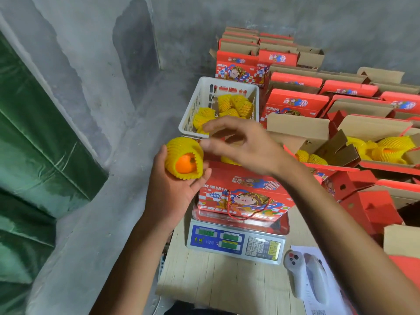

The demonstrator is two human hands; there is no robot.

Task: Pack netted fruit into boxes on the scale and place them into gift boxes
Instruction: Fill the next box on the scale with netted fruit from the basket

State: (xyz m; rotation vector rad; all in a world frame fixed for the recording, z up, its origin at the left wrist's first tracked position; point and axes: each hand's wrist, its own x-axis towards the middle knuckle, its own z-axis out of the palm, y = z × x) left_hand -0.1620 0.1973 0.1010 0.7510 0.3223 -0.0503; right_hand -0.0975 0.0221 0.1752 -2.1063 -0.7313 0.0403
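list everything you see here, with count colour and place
netted orange fruit: one, yellow foam net, in left palm
white plastic basket: one, behind scale, holds several netted fruits
red printed gift box: one, on scale
electronic scale: one, white and blue, on wooden table
open red cardboard boxes: many, right and behind; nearest hold netted fruit
white handheld device: one, on paper, right of scale
green tarpaulin: one, left
left hand: cradles fruit
right hand: open, above basket edge
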